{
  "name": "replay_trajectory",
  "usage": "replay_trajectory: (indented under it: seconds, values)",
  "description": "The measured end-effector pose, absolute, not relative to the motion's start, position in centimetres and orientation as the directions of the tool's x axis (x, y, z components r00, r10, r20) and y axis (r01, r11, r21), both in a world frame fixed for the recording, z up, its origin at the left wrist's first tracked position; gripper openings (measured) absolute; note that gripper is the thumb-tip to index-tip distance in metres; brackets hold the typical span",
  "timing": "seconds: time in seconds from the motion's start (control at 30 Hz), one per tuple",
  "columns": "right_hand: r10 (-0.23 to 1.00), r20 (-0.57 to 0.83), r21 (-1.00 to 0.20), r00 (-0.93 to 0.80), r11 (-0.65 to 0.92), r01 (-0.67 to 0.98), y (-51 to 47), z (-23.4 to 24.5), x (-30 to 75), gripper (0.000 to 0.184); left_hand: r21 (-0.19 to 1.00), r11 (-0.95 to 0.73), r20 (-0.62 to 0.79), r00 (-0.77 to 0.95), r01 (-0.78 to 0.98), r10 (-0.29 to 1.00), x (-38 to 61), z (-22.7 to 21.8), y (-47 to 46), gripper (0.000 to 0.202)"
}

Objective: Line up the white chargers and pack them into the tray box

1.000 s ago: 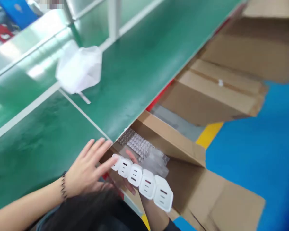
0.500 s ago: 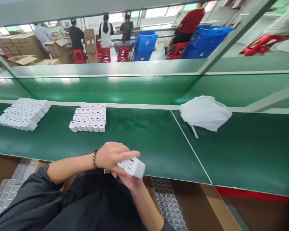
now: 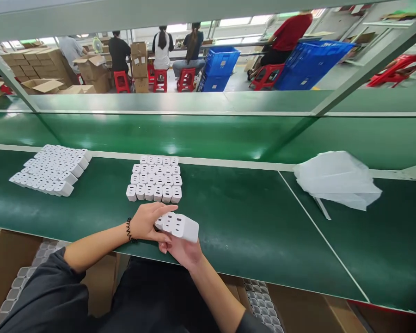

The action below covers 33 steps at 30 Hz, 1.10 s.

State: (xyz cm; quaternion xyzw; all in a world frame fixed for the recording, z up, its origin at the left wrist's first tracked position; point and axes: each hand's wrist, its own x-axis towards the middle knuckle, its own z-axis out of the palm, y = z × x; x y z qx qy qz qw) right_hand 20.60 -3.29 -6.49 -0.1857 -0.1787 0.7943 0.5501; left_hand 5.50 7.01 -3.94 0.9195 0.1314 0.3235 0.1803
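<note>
A short row of white charger plugs (image 3: pixel 177 225) rests between both hands just above the green bench's near edge. My right hand (image 3: pixel 180 249) cups the row from below. My left hand (image 3: pixel 149 222), with a black coil band at the wrist, presses on the row's left end, fingers curled. Just beyond on the bench (image 3: pixel 235 217) stands a neat block of the same white plugs (image 3: pixel 156 179). A larger block of plugs (image 3: pixel 52 169) lies to the far left.
A crumpled white plastic bag (image 3: pixel 336 179) lies on the bench at right. Clear blister trays (image 3: pixel 263 305) sit in cardboard boxes below the bench edge. Several people sit on red stools (image 3: pixel 185 78) beyond the bench, near blue crates (image 3: pixel 308 62) and stacked cartons (image 3: pixel 34 62).
The view swung up from the box at my right to the bench. Both hands carried the row of plugs up over the bench edge toward the middle block.
</note>
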Motion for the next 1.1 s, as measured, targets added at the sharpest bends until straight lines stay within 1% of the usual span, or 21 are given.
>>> replay_trajectory:
  seconds: [0.1, 0.2, 0.33, 0.43, 0.53, 0.6, 0.67, 0.73, 0.8, 0.9, 0.97, 1.1]
  values:
    - [0.933, -0.094, -0.516, -0.348, -0.344, -0.785, -3.6, -6.7, 20.3, 0.070, 0.455, -0.889, 0.620, 0.700, 0.045, 0.353, 5.5, -4.8, 6.8, 0.085]
    - [0.927, -0.109, -0.527, -0.358, -0.359, -0.770, -3.5, -6.7, 19.6, 0.074, 0.443, -0.895, 0.639, 0.679, 0.061, 0.362, 5.0, -4.5, 6.6, 0.078]
    - [0.924, -0.097, -0.527, -0.370, -0.363, -0.769, -2.7, -6.4, 18.7, 0.069, 0.389, -0.912, 0.631, 0.684, 0.132, 0.367, 4.1, -3.5, 6.8, 0.068]
    - [0.910, -0.086, -0.522, -0.405, -0.387, -0.760, -1.9, -5.6, 18.7, 0.067, 0.401, -0.903, 0.611, 0.690, 0.152, 0.387, 3.7, -2.8, 7.4, 0.062]
    - [0.904, -0.163, -0.547, -0.395, -0.416, -0.726, -1.6, -4.8, 19.4, 0.060, 0.397, -0.891, 0.549, 0.721, 0.219, 0.422, 3.3, -2.2, 8.0, 0.058]
    - [0.902, -0.254, -0.603, -0.348, -0.429, -0.672, -1.6, -4.4, 20.2, 0.053, 0.338, -0.897, 0.488, 0.763, 0.284, 0.425, 3.1, -1.8, 8.4, 0.056]
    - [0.911, -0.320, -0.675, -0.260, -0.411, -0.613, -1.7, -4.2, 21.2, 0.049, 0.255, -0.906, 0.419, 0.806, 0.337, 0.418, 2.8, -1.3, 8.7, 0.055]
    - [0.932, -0.334, -0.747, -0.143, -0.354, -0.563, -1.7, -4.2, 22.1, 0.046, 0.177, -0.911, 0.364, 0.835, 0.373, 0.413, 2.6, -0.9, 8.7, 0.055]
    - [0.946, -0.323, -0.805, -0.023, -0.287, -0.519, -1.7, -4.4, 23.1, 0.039, 0.107, -0.907, 0.325, 0.848, 0.407, 0.419, 2.5, -0.6, 8.7, 0.053]
    - [0.945, -0.313, -0.853, 0.096, -0.235, -0.466, -1.8, -4.7, 24.3, 0.031, 0.014, -0.893, 0.277, 0.857, 0.449, 0.435, 2.4, -0.7, 8.7, 0.050]
    - [0.941, -0.314, -0.856, 0.125, -0.224, -0.465, -2.2, -4.8, 25.0, 0.032, -0.030, -0.893, 0.264, 0.866, 0.449, 0.426, 2.4, -0.8, 8.7, 0.049]
    - [0.944, -0.313, -0.832, 0.106, -0.218, -0.510, -3.0, -4.3, 25.8, 0.048, -0.035, -0.904, 0.284, 0.871, 0.427, 0.400, 2.5, -0.9, 8.8, 0.048]
